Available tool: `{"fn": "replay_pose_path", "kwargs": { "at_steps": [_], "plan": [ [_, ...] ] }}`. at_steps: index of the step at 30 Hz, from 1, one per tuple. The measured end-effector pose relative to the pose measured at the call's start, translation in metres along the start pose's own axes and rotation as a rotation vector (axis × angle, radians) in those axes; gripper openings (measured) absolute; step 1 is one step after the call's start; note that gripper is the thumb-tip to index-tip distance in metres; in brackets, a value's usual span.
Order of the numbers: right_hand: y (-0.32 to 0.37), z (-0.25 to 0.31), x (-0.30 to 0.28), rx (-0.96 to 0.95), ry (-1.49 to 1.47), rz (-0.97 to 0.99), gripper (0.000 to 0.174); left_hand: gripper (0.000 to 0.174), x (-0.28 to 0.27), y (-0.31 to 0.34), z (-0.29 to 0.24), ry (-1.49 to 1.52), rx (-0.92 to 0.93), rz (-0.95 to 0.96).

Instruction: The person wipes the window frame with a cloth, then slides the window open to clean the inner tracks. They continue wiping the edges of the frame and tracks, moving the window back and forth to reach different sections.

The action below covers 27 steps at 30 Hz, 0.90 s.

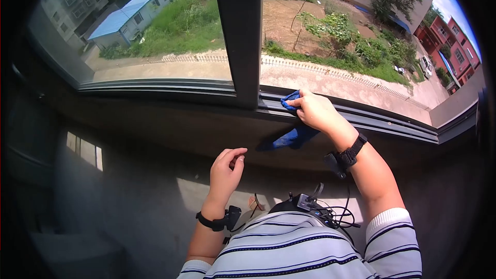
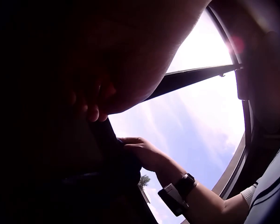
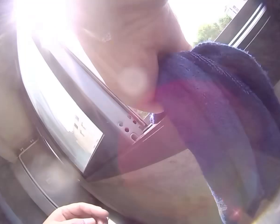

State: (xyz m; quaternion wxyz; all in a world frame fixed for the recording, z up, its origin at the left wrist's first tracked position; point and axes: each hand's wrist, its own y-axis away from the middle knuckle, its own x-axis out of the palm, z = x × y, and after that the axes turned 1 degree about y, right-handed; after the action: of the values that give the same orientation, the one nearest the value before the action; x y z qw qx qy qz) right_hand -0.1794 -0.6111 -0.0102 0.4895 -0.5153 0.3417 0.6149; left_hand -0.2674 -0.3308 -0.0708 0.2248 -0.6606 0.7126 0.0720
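Note:
My right hand [image 1: 316, 109] pinches a blue cloth [image 1: 295, 138] at the window's lower track [image 1: 382, 123], just right of the dark upright frame post [image 1: 243, 36]. A bunched bit of cloth shows at the fingertips; the rest hangs down over the inner side of the sill. In the right wrist view the hanging cloth [image 3: 224, 116] looks thick and fuzzy, with a seam near its top. My left hand [image 1: 226, 170] hovers in the air below and left of the cloth, fingers loosely bent, holding nothing. The left wrist view shows that hand [image 2: 130, 65] mostly in shadow.
A glass pane [image 1: 160, 31] fills the window left of the post. The wall [image 1: 206, 129] drops below the sill to a grey floor [image 1: 139, 217]. Black cables [image 1: 336, 217] hang at my waist. Outside lie a garden plot [image 1: 330, 31] and buildings.

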Motion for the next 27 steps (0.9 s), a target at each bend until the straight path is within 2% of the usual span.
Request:
{"fn": "replay_pose_path", "kwargs": {
  "at_steps": [2,4,6,9,10,12,15,16,17,20,21,23,27],
  "plan": [
    [0.02,-0.022,-0.005,0.078,-0.045,-0.02,0.039,0.02,-0.009,-0.01,0.002,-0.036,0.042,-0.106],
    [0.042,-0.034,-0.019,0.197,-0.036,-0.005,0.04,0.024,-0.015,-0.029,0.004,-0.286,0.233,-0.276],
    [0.061,-0.056,-0.026,0.3,-0.023,0.002,0.038,0.031,-0.018,-0.056,0.002,-0.319,0.325,-0.41],
    [0.09,-0.079,-0.036,0.455,-0.004,-0.022,0.034,0.046,-0.01,-0.099,0.0,-0.435,0.526,-0.474],
    [0.098,-0.089,-0.037,0.484,-0.004,-0.031,0.034,0.05,-0.001,-0.109,0.002,-0.372,0.536,-0.464],
    [0.112,-0.103,-0.04,0.541,0.036,-0.077,0.033,0.05,0.018,-0.123,0.018,-0.334,0.574,-0.584],
    [0.135,-0.116,-0.041,0.652,0.113,-0.188,0.024,0.046,0.035,-0.123,0.046,-0.47,0.597,-0.62],
    [0.142,-0.124,-0.034,0.629,0.199,-0.313,0.022,0.045,0.036,-0.124,0.048,-0.48,0.615,-0.631],
    [0.146,-0.125,-0.032,0.583,0.126,-0.429,0.024,0.047,0.036,-0.127,0.048,-0.464,0.625,-0.639],
    [0.118,-0.088,-0.04,0.432,-0.023,-0.578,0.035,0.053,0.039,-0.129,0.058,-0.473,0.655,-0.651],
    [0.102,-0.074,-0.042,0.407,-0.047,-0.591,0.035,0.054,0.038,-0.129,0.058,-0.474,0.647,-0.651],
    [0.07,-0.038,-0.046,0.24,-0.127,-0.612,0.039,0.055,0.04,-0.128,0.056,-0.457,0.64,-0.651],
    [0.013,0.036,-0.038,-0.031,-0.16,-0.489,0.04,0.053,0.037,-0.123,0.05,-0.474,0.604,-0.637]
  ]
}}
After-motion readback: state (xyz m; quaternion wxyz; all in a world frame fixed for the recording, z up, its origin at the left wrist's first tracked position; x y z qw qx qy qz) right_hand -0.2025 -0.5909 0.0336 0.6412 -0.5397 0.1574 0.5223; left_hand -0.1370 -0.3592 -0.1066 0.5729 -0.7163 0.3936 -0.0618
